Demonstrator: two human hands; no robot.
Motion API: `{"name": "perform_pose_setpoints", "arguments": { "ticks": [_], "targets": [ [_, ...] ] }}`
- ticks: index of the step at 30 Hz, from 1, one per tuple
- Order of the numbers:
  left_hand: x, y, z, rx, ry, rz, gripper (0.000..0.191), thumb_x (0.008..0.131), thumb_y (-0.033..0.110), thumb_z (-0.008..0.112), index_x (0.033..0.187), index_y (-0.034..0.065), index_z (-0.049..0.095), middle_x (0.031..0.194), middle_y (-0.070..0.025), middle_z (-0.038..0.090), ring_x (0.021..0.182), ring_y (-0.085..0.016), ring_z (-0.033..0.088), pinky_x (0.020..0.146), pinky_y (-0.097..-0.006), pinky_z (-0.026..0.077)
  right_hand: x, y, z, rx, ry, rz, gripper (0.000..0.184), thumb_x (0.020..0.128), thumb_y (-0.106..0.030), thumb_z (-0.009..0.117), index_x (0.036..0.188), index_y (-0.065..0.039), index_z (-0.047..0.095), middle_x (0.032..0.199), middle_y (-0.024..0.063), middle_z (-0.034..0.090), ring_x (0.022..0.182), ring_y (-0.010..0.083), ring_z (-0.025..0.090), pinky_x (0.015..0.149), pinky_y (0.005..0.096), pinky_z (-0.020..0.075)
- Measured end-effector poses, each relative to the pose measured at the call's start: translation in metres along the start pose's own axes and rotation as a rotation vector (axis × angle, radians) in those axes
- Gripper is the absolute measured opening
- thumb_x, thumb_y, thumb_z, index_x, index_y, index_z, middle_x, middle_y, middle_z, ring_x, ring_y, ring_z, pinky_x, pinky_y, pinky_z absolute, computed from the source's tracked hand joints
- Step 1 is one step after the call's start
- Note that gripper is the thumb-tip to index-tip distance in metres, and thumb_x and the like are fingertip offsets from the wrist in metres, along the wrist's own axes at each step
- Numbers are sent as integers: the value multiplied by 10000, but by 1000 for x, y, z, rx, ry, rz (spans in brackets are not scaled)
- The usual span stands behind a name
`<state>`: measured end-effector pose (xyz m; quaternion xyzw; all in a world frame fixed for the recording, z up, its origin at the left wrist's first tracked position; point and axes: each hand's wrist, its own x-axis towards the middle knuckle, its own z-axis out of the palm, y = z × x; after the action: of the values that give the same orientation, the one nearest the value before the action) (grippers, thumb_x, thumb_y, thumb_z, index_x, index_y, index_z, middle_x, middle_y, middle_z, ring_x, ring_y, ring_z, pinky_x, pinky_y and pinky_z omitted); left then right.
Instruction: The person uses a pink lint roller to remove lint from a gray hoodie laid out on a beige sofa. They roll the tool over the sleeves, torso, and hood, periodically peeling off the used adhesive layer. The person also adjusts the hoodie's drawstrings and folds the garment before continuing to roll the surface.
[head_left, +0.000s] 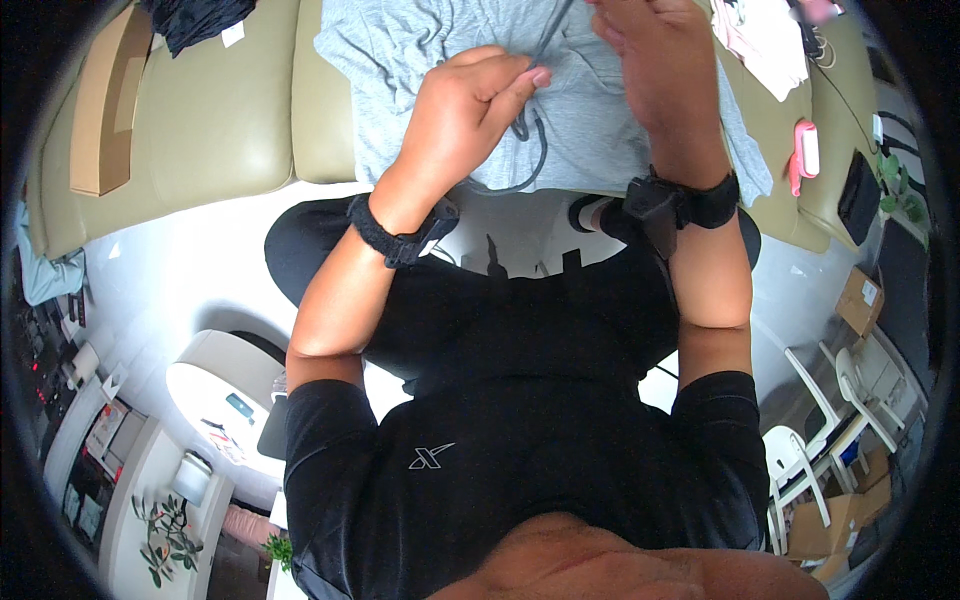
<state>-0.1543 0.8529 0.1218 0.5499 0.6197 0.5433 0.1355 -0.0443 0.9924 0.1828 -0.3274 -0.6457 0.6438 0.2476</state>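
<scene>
My left hand (476, 101) pinches a dark grey cord (544, 150) between thumb and forefinger. Below that pinch the cord hangs in a loose loop over a light grey fabric garment (592, 150). From the same fingers a straight stretch of cord runs up and right to the picture's top edge. My right hand (664, 64) is close to that stretch, its fingers curled. The top edge cuts off its fingertips, so its hold on the cord is hidden. The garment lies spread over the front of an olive-green sofa (322, 120), and both hands are above it.
On the sofa lie a cardboard box (112, 112), dark clothing (199, 19), white and pink clothing (765, 45) and a pink-and-white object (805, 154). Behind me are a round white table (199, 382), white chairs (795, 457) and cardboard boxes (821, 525).
</scene>
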Motion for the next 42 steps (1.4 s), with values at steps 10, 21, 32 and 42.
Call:
{"name": "perform_pose_setpoints", "arguments": {
  "ticks": [10,21,32,42],
  "targets": [
    [7,8,-7,25,74,4,157,933,173,755,903,22,724,672,-83,523,636,-250,539,586,-372,440,-16,-7,15,4,-137,-38,228,1021,-142,638,1052,54,750,865,14,699,799,69,598,718,227,482],
    [4,9,-7,32,101,15,199,931,141,752,810,6,670,642,-82,478,593,-241,483,555,-369,400,-14,-6,15,-22,-157,-51,210,1004,-135,664,1036,47,763,848,19,707,804,67,608,716,231,494],
    [1,7,-8,-25,108,17,99,969,97,688,914,23,725,741,-83,611,684,-255,587,629,-355,475,-20,-16,20,7,-227,114,199,995,-135,682,1062,39,752,857,13,716,793,46,601,706,199,477],
    [1,7,-5,-27,142,73,87,968,99,686,915,38,719,770,-90,616,693,-260,606,634,-364,490,-14,-6,4,-71,-337,90,155,989,-97,684,1033,38,747,869,10,722,804,51,616,720,207,487]
  ]
}}
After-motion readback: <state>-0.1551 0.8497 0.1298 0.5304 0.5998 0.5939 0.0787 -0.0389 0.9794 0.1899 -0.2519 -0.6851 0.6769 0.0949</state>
